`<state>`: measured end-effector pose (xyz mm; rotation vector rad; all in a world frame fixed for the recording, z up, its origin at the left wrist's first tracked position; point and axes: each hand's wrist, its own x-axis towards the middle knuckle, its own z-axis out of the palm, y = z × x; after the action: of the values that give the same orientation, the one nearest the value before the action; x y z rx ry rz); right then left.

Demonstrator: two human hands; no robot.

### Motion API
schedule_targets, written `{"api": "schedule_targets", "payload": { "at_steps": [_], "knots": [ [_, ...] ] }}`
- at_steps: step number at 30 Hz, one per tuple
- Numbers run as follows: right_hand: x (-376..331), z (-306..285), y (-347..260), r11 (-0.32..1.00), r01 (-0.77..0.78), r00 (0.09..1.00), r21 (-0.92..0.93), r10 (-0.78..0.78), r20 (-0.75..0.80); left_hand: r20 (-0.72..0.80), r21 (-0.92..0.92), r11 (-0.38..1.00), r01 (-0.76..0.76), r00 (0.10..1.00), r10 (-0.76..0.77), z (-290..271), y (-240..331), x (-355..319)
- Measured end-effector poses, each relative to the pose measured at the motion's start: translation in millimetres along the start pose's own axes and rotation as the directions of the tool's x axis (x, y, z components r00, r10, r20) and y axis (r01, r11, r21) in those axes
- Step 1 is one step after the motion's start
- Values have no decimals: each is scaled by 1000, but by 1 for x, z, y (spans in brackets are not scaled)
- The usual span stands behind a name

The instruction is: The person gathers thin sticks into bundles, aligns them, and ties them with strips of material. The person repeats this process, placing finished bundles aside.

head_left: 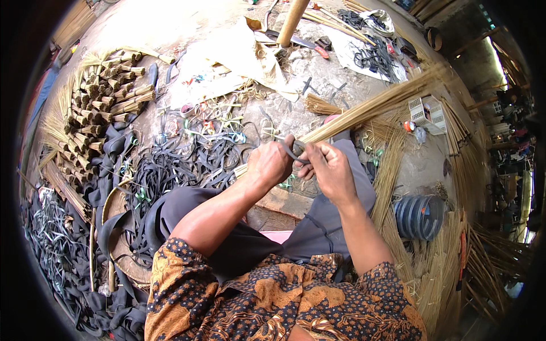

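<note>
A long bundle of thin straw-coloured sticks [364, 113] slants across in front of me, its loose ends fanning out to the upper right. My left hand [272, 162] is closed around the bundle near its lower end, and a little of the sticks pokes out beyond the wrist side. A dark rubber strip [291, 152] passes around the bundle between my hands. With thumb and fingers pinched, my right hand [327, 167] grips the strip close beside the left. Part of the strip is hidden behind the fingers.
Stacked stick bundles [105, 94] lie at the far left. Tangled dark strips [170, 162] cover the ground left of my knees. Loose long sticks [392, 165] and a ribbed dark cylinder [420, 217] are at right. A red-tipped knife [307, 44] lies beside a wooden post [292, 24].
</note>
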<state>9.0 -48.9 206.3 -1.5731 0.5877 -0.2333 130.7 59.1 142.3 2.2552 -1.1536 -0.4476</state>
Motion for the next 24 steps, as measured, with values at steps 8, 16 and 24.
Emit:
{"api": "schedule_targets", "payload": {
  "at_steps": [8,16,24],
  "knots": [
    [-37,1,9,846,150,989,-511,-127,80,-31,-25,999,29,999,-30,2,6,19],
    [-70,-38,31,736,333,941,-589,-300,156,129,-433,896,96,991,-44,-33,1,16],
    [-26,-75,55,539,415,871,-733,-467,150,458,-665,745,50,815,355,-51,36,-15]
  ]
}}
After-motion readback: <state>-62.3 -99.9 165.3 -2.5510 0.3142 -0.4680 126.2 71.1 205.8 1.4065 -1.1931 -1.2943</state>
